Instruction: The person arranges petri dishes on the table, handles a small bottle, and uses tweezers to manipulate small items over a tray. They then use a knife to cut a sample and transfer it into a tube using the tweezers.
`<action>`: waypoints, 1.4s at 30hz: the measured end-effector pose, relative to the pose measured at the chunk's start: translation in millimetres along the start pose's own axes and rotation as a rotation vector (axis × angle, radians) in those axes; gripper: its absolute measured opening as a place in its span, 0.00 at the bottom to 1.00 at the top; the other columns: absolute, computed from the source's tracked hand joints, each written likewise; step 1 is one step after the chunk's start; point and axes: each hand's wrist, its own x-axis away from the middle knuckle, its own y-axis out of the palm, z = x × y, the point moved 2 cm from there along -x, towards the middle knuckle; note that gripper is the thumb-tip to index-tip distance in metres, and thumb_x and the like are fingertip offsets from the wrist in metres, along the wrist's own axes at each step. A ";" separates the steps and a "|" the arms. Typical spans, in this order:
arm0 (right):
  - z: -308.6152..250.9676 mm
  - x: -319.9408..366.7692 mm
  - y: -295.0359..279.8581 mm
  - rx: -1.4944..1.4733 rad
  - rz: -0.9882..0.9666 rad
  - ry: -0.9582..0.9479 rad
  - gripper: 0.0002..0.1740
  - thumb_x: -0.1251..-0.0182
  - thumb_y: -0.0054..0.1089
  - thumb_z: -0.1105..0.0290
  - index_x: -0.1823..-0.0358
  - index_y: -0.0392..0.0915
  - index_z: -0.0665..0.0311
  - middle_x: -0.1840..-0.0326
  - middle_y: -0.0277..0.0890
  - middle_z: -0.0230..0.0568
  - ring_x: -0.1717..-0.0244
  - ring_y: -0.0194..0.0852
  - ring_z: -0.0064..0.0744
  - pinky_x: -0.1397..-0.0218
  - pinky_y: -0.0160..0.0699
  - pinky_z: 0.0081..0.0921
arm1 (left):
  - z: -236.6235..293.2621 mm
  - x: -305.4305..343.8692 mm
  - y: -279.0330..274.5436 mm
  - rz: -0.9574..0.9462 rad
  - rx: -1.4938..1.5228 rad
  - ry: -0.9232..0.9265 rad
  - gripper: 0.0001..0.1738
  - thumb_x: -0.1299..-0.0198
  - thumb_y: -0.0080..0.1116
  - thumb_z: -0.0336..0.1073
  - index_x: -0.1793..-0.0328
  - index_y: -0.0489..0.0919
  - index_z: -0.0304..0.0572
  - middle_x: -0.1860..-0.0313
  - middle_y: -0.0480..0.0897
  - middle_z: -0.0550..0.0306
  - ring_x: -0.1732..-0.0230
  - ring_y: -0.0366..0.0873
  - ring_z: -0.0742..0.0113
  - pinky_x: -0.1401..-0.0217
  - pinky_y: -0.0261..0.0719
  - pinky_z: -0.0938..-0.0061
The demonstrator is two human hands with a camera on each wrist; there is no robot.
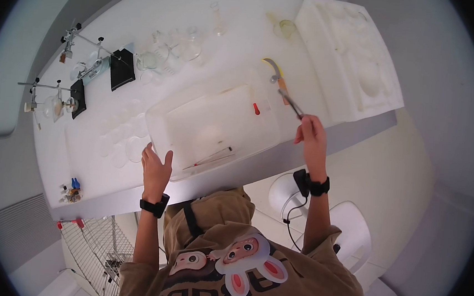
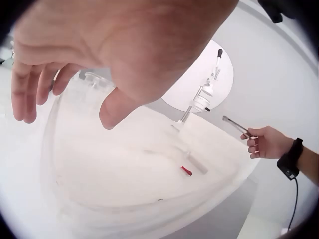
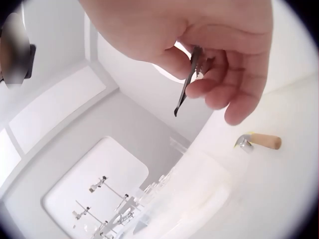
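My right hand (image 1: 313,136) grips a pair of slim metal tweezers (image 1: 291,104), raised over the table's near right side with the tips pointing away. In the right wrist view, the thumb and curled fingers close round the tweezers (image 3: 184,94). My left hand (image 1: 157,170) holds nothing; its fingers are spread beside the left rim of a clear plastic tray (image 1: 151,120). Inside the tray lie a red-bulbed dropper (image 1: 256,109) and, toward the near side, thin glass rods (image 1: 213,157). Beyond the tweezers rests a curved blade with an orange wooden handle (image 1: 284,89).
A white foam block (image 1: 361,57) with hollows stands at the right. Clear round dishes (image 1: 135,149) lie left of the tray. Farther left are stands with clamps and black bases (image 1: 122,70). Glassware (image 1: 189,48) is at the back, small bottles (image 1: 71,192) at the near left corner.
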 end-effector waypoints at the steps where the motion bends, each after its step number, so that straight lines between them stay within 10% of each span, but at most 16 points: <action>1: 3.8 -10.4 -4.1 0.003 0.001 0.000 0.15 0.22 0.51 0.63 0.53 0.79 0.69 0.76 0.72 0.31 0.75 0.68 0.19 0.70 0.73 0.21 | -3.4 0.5 4.5 -0.002 0.003 0.001 0.39 0.33 0.62 0.42 0.27 0.59 0.23 0.32 0.67 0.25 0.30 0.64 0.30 0.28 0.66 0.49; 9: 72.3 -78.3 4.4 0.242 -0.007 0.067 0.15 0.28 0.56 0.65 0.52 0.83 0.70 0.71 0.80 0.36 0.72 0.74 0.22 0.67 0.77 0.24 | -10.7 -3.3 4.9 -0.061 0.117 -0.121 0.30 0.31 0.57 0.36 0.29 0.62 0.25 0.41 0.79 0.26 0.40 0.79 0.36 0.38 0.77 0.52; 12: 92.8 -80.6 22.1 0.414 0.004 -0.082 0.14 0.32 0.60 0.67 0.53 0.83 0.71 0.68 0.83 0.49 0.68 0.79 0.43 0.61 0.78 0.33 | -20.0 -6.2 0.3 -0.150 0.155 -0.207 0.24 0.31 0.55 0.34 0.34 0.69 0.26 0.46 0.82 0.31 0.47 0.82 0.38 0.44 0.79 0.54; 19: 91.1 -78.7 48.9 0.959 -0.003 -0.522 0.13 0.34 0.64 0.67 0.52 0.81 0.64 0.58 0.79 0.44 0.52 0.77 0.45 0.55 0.83 0.40 | -40.5 -3.4 11.8 -0.097 0.123 -0.111 0.20 0.32 0.56 0.33 0.40 0.75 0.26 0.52 0.82 0.35 0.51 0.81 0.39 0.49 0.79 0.54; 21: 86.6 -78.5 50.1 1.031 -0.035 -0.527 0.12 0.33 0.63 0.66 0.51 0.79 0.62 0.57 0.76 0.41 0.49 0.76 0.43 0.56 0.84 0.39 | -47.8 -2.2 16.0 0.000 0.096 -0.005 0.22 0.33 0.56 0.34 0.38 0.75 0.25 0.62 0.84 0.44 0.69 0.84 0.56 0.61 0.81 0.64; 42: 104.4 -137.3 12.0 1.180 0.239 -0.349 0.14 0.38 0.64 0.62 0.61 0.75 0.66 0.57 0.76 0.48 0.54 0.79 0.50 0.60 0.86 0.45 | -44.8 -0.4 13.3 -0.015 0.153 -0.058 0.22 0.32 0.57 0.35 0.38 0.75 0.25 0.63 0.85 0.44 0.68 0.85 0.57 0.61 0.81 0.65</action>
